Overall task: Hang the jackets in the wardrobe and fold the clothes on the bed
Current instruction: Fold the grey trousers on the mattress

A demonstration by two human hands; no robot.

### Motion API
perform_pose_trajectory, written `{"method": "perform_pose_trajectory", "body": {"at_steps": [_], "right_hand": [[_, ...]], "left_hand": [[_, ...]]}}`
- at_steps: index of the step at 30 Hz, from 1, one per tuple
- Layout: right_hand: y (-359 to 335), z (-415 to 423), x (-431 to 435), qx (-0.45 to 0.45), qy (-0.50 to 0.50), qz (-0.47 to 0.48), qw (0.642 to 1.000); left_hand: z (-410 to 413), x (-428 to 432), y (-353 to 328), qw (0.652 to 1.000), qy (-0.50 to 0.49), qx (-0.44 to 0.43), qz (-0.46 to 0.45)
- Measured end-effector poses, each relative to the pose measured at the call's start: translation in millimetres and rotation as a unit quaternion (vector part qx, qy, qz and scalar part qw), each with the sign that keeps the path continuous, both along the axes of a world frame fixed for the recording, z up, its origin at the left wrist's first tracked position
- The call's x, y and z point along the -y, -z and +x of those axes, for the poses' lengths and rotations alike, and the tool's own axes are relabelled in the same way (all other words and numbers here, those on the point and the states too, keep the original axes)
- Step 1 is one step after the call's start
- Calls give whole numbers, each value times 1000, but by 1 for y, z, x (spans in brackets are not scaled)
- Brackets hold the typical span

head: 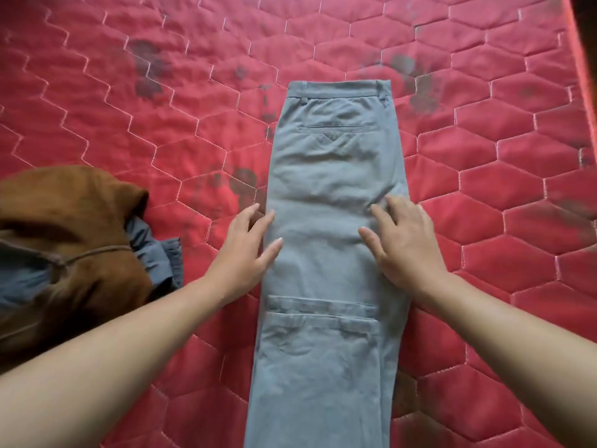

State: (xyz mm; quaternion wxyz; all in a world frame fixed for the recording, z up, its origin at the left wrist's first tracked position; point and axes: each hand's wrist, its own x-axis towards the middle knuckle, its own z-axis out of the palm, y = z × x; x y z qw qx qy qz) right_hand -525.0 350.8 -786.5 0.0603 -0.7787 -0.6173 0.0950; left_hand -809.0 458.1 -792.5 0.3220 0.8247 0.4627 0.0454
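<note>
trousers: our grey trousers [326, 240] lie flat and lengthwise, folded leg on leg, on the red quilted mattress [484, 156], waistband far | left hand [248, 257]: fingers straight, pressing their left edge | right hand [403, 240]: spread flat on their right side | beside us: brown garment [64, 240] heaped over blue cloth [158, 253]

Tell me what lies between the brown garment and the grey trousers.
In the head view: a crumpled blue-grey cloth beside the brown garment, then bare red mattress, crossed by the left hand touching the grey trousers.
</note>
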Motion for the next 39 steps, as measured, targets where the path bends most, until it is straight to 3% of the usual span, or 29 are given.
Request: {"method": "perform_pose_trajectory", "body": {"at_steps": [2, 4, 6, 10, 14, 17, 20, 25, 28, 31, 36, 39], "right_hand": [[-11, -30, 38, -9, -50, 59, 997], [-20, -59, 77, -46, -89, -35, 994], [-24, -73, 98, -82, -63, -174, 979], [-28, -67, 87, -212, 16, -279, 936], [-31, -49, 79, -390, 110, -309, 861], [-49, -36, 65, -469, 163, -240, 834], [-75, -17, 28, -539, 228, -148, 797], [-94, 35, -84, -604, 291, 19, 742], [-71, 49, -118, -619, 335, 22, 710], [-31, 43, -105, -609, 361, -26, 706], [-11, 48, -107, -580, 362, -14, 730], [-18, 45, -117, -542, 345, -1, 766]], "left_hand": [[-12, 33, -13, 997, 63, 2, 53], [-23, 63, -20, 987, 157, -38, 12], [-28, 80, -20, 976, 189, -91, -52], [-22, 77, -27, 976, 109, -115, -149], [-22, 65, -35, 962, 81, -122, -230], [-21, 50, -55, 954, 19, -12, -299], [2, 18, -83, 919, -85, 118, -367], [72, -90, -101, 904, -177, 226, -316], [95, -123, -73, 876, -245, 225, -349], [89, -109, -32, 884, -271, 178, -337], [82, -103, -13, 890, -269, 228, -289], [89, -105, -19, 908, -242, 225, -257]]}}
